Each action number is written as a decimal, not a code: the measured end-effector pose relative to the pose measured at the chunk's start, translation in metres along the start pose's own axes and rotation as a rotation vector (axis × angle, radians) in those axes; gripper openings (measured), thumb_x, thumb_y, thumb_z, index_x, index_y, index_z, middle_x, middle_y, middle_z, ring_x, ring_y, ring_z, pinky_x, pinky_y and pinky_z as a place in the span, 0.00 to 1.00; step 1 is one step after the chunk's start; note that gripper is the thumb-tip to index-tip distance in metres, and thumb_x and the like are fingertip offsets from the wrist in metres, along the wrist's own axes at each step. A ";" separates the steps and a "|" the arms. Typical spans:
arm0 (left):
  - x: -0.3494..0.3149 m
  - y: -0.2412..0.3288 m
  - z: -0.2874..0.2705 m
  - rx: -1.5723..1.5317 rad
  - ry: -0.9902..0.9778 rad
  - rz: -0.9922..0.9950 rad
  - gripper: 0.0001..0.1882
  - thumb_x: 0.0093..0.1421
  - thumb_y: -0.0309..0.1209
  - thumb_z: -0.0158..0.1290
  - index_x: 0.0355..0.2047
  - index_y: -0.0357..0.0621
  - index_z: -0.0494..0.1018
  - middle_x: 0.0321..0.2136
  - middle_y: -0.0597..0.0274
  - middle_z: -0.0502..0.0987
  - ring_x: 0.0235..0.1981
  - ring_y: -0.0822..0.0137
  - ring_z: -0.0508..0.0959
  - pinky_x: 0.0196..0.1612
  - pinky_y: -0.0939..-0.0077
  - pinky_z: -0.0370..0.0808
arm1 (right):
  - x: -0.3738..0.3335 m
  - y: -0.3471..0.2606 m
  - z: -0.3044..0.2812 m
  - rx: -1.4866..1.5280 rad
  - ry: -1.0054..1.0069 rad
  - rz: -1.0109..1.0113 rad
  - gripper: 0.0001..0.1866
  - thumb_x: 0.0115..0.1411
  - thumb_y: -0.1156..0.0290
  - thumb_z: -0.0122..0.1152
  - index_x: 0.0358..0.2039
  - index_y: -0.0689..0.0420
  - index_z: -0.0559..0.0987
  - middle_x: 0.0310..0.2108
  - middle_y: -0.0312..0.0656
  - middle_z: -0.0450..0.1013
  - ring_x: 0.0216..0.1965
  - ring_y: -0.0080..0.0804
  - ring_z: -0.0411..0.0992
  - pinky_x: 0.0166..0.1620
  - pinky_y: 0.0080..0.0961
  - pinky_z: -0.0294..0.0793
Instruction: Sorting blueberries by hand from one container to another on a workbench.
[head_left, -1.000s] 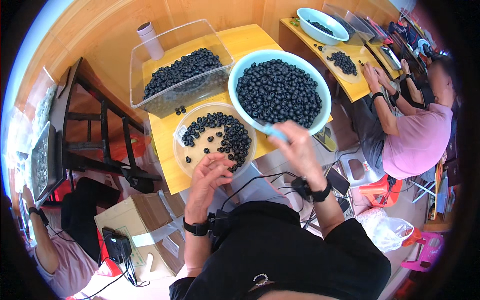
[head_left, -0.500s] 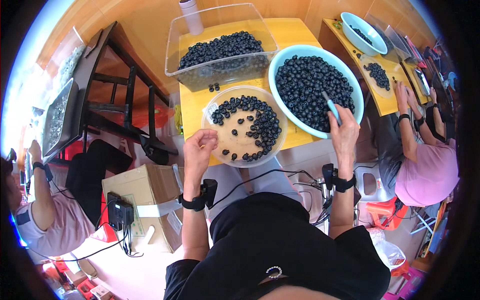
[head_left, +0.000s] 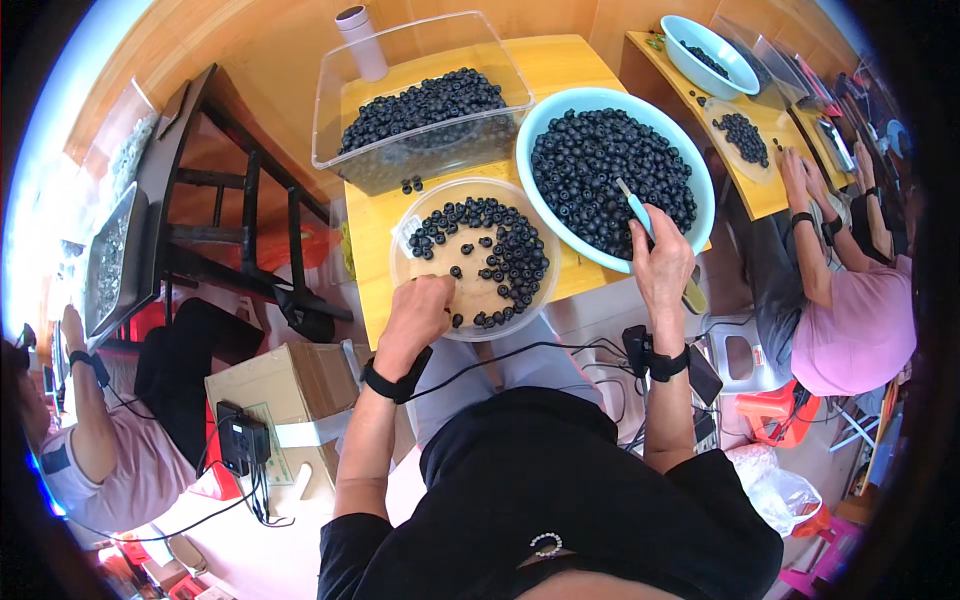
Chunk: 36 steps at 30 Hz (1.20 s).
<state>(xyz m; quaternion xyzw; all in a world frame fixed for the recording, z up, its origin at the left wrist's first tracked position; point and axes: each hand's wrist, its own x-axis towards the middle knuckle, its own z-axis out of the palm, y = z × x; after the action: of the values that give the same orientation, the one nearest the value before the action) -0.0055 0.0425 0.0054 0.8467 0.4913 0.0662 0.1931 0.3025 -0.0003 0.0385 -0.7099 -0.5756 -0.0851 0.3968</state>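
Note:
My right hand [head_left: 662,258] holds a small knife [head_left: 639,211] with a light blue handle and short metal blade. The blade points up and away, above a pale blue basin [head_left: 526,190] heaped with small round black pieces [head_left: 600,165]. Over the near left rim of a shallow round clear tray [head_left: 480,293] is my left hand [head_left: 420,312], its fingers curled down and closed. What they hold, if anything, is hidden. Loose black pieces [head_left: 522,245] of the same kind crowd the tray's far and right sides, and a few lie close to my left fingertips.
A clear rectangular bin [head_left: 420,165] of black pieces stands behind the tray on a yellow table [head_left: 575,68], beside a lilac bottle [head_left: 362,45]. A cardboard box [head_left: 285,385] is at lower left. Other people sit left and right, the right one at another yellow table [head_left: 755,200].
My left hand has moved right and down over the tray's near edge, its fingers curling under. The knife stays in my right hand. The view has shifted slightly.

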 end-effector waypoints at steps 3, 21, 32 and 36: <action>-0.001 0.002 -0.001 -0.062 0.034 0.000 0.09 0.40 0.23 0.57 0.24 0.39 0.71 0.24 0.50 0.75 0.30 0.48 0.76 0.32 0.59 0.71 | 0.000 0.001 0.000 -0.018 -0.002 0.000 0.10 0.54 0.73 0.60 0.38 0.56 0.77 0.32 0.44 0.76 0.31 0.45 0.75 0.33 0.35 0.73; -0.012 0.034 -0.003 -2.145 -0.014 -0.094 0.11 0.58 0.23 0.54 0.42 0.37 0.72 0.34 0.60 0.77 0.29 0.71 0.79 0.34 0.81 0.79 | -0.034 -0.086 -0.016 0.697 -0.540 -0.014 0.14 0.54 0.74 0.60 0.42 0.61 0.77 0.31 0.47 0.75 0.25 0.32 0.73 0.28 0.24 0.71; -0.014 0.042 0.000 -2.337 -0.152 -0.034 0.12 0.58 0.22 0.53 0.43 0.35 0.71 0.36 0.55 0.78 0.33 0.70 0.80 0.38 0.81 0.80 | -0.040 -0.091 -0.010 0.545 -0.538 -0.278 0.16 0.51 0.70 0.64 0.42 0.58 0.78 0.23 0.42 0.71 0.20 0.38 0.71 0.23 0.30 0.69; -0.016 0.044 0.001 -2.333 -0.150 -0.041 0.11 0.58 0.21 0.53 0.42 0.35 0.71 0.35 0.56 0.78 0.33 0.71 0.80 0.37 0.82 0.81 | -0.039 -0.093 -0.010 0.514 -0.525 -0.305 0.16 0.51 0.70 0.64 0.42 0.57 0.77 0.23 0.41 0.71 0.20 0.39 0.71 0.23 0.31 0.70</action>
<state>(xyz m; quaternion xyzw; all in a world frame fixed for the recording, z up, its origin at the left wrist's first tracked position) 0.0224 0.0089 0.0230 0.1497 0.1333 0.4239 0.8832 0.2113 -0.0339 0.0661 -0.4914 -0.7589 0.1880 0.3838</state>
